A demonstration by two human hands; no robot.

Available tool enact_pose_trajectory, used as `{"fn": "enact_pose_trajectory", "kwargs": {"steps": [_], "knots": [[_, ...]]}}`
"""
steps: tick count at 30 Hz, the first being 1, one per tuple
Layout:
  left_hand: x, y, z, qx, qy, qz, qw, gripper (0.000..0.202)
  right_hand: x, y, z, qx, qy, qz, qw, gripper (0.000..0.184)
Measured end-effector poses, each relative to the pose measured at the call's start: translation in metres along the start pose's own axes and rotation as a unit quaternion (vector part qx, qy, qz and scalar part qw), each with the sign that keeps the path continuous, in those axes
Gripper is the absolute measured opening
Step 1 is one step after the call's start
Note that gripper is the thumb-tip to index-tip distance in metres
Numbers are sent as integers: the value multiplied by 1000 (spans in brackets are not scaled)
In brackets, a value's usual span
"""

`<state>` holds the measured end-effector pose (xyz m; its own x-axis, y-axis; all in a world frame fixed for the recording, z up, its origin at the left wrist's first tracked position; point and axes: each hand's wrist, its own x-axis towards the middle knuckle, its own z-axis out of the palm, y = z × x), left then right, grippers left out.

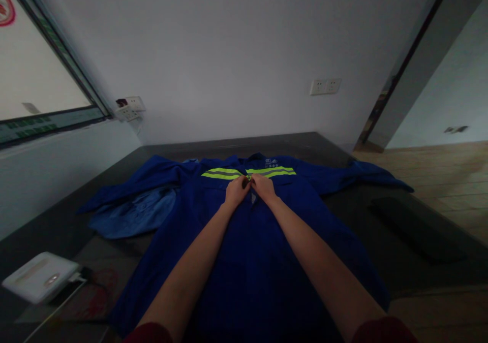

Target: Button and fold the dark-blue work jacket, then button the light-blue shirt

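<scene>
A blue work jacket (244, 261) with yellow-green reflective strips across the chest lies spread out, its sleeves stretched to both sides. At the middle of its front, by the gap in the strips, my left hand (236, 189) pinches the front edge of the jacket. Close against it, my right hand (264, 186) pinches the opposite front edge. The fingertips of both hands nearly meet, and what lies exactly between them is too small to make out. White print shows on the chest to the right.
The jacket rests on a dark table (305, 142) against a wall. A lighter blue cloth (133, 213) lies under the left sleeve. A white device (41, 277) with a cable is at the lower left, and a dark flat object (417, 228) at the right. Wall sockets (325, 86) sit behind.
</scene>
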<state>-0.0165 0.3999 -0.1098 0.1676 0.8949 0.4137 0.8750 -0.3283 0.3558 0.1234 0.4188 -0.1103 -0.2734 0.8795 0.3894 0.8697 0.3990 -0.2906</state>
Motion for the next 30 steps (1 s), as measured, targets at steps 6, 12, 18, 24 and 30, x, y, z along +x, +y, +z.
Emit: {"fn": "enact_pose_trajectory", "kwargs": {"steps": [6, 12, 18, 24, 30], "knots": [[0, -1, 2, 31, 11, -15, 999, 27, 0, 1, 1, 5, 7, 10, 1000, 9], [0, 1, 0, 29, 1, 4, 1000, 21, -1, 1, 1, 18, 15, -2, 1000, 7], [3, -5, 5, 14, 4, -7, 1000, 19, -1, 2, 1, 45, 16, -16, 999, 6], [4, -9, 9, -1, 12, -28, 1000, 18, -1, 6, 5, 96, 29, -16, 995, 5], [5, -13, 12, -33, 19, -30, 999, 18, 4, 14, 11, 181, 52, 9, 982, 11]]}}
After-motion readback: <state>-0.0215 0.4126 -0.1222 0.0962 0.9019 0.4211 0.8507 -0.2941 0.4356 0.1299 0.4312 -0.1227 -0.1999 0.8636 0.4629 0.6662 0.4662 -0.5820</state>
